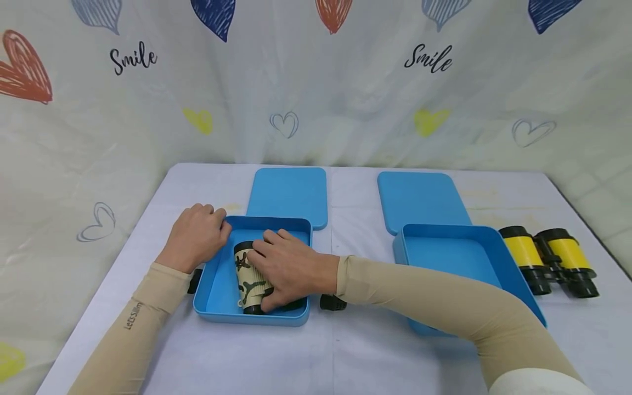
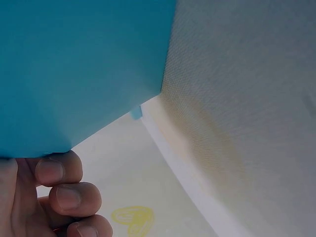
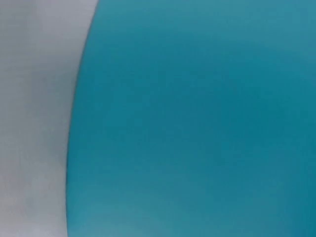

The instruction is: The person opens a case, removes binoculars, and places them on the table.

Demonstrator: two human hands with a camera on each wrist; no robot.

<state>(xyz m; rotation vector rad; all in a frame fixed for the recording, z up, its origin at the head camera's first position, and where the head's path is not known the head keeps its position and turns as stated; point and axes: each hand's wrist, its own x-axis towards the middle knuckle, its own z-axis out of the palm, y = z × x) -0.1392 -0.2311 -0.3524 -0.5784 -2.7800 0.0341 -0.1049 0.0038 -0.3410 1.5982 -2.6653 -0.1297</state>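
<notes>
In the head view, camouflage-patterned binoculars lie inside the left blue box, one barrel showing and the rest mostly covered by my right hand. That right hand grips them from above, thumb toward the near side and fingers over the top. My left hand pinches the rim at the box's far left corner. Close up in the left wrist view, curled fingers sit at the edge of the blue wall. Only the box's blue side and pale cloth fill the right wrist view.
A second blue box stands open on the right, beside yellow-and-black binoculars. Two flat blue lids, one left and one right, lie behind the boxes on the white-covered table. A printed curtain hangs behind.
</notes>
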